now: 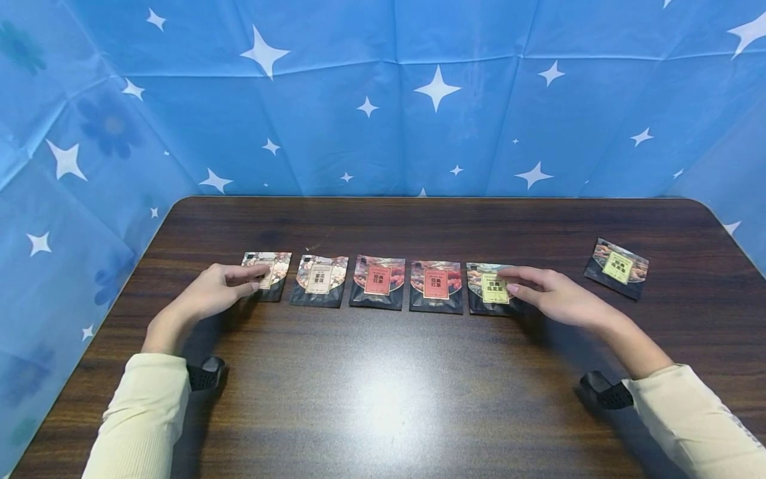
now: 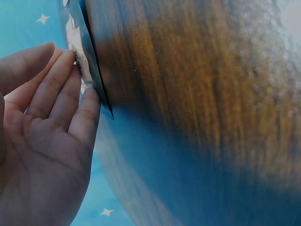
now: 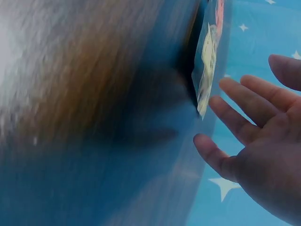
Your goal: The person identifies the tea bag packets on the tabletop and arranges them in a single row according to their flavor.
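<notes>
Several dark, flat tea packets lie in a row on the table. My left hand (image 2: pixel 51 117) reaches over the leftmost packet (image 1: pixel 273 290), which has a pale label and floral print; its fingertips touch the packet's face, fingers fairly straight. Beside it lies a similar pale-label packet (image 1: pixel 320 281), then two red-label packets (image 1: pixel 377 283) (image 1: pixel 436 286). My right hand (image 3: pixel 263 127) hangs over the yellow-label packet (image 1: pixel 489 305) at the row's right end, fingers spread and loosely extended. In the right wrist view, a small gap shows between those fingers and the packet.
Another yellow-label packet (image 1: pixel 617 268) lies tilted, apart from the row, farther right. The dark wooden table (image 1: pixel 287 399) reaches back to a blue curtain (image 1: pixel 335 80) with white stars. Dark straps (image 1: pixel 205 375) sit at both wrists, beside the cream sleeves.
</notes>
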Tool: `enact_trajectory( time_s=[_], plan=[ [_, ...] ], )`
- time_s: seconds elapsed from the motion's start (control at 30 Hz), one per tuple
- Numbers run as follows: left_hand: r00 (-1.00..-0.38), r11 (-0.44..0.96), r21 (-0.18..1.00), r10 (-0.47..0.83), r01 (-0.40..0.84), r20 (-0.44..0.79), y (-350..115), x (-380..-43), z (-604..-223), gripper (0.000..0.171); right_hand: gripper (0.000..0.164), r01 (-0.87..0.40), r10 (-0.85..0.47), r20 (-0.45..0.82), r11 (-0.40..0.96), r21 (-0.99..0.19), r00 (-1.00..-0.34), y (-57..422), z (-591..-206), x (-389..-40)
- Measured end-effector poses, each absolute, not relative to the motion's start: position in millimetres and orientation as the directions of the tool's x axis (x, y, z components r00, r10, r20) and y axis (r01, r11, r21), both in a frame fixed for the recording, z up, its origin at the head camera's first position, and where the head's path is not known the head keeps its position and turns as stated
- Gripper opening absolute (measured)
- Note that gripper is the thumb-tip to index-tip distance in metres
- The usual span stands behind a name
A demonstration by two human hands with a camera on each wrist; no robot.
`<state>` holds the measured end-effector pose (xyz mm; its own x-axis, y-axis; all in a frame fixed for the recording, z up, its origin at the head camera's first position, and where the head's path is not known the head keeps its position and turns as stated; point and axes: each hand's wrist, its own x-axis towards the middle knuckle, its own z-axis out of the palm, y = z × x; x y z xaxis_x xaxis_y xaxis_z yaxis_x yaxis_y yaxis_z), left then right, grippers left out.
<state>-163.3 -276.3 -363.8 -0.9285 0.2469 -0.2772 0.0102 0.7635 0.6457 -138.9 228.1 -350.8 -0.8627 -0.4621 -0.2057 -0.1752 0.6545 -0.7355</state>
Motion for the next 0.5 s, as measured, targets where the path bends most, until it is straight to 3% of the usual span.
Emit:
enact_trajectory(
  time_s=[0.5],
  plan=[
    [-0.931, 0.766, 0.643, 0.24, 0.006, -0.277, -276, -162, -362, 0.042, 0.051, -0.085, -0.312, -0.23, 0.742, -0.665, -0.922, 282, -349, -146]
  ],
)
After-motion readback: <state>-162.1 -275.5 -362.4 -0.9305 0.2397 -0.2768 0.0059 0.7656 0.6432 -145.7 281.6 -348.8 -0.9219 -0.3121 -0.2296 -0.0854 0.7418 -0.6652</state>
